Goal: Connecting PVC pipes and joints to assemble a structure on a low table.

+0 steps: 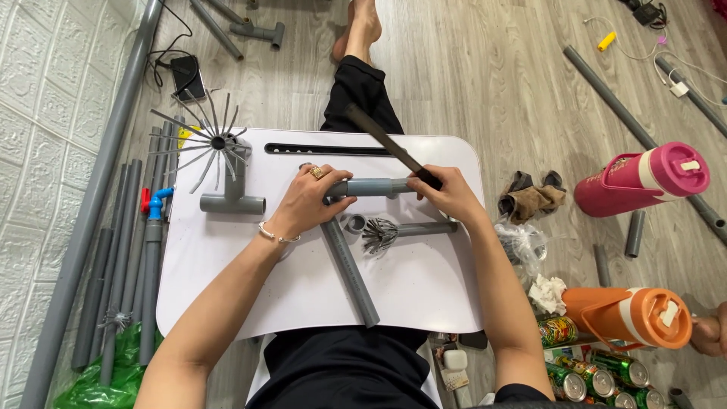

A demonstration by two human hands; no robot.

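White lap table [424, 295] carries grey pipe [350, 271], tee fitting [232, 203], and frayed pipe [409, 229].

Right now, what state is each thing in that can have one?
left hand: fingers closed around the grey pipe piece
right hand: gripping a dark flat tool
grey pipe piece: held level above the white lap table
dark flat tool: tilted, lower end at the pipe
long grey pipe: lying on the table
pink flask: on its side, lid shut
orange flask: on its side, lid shut
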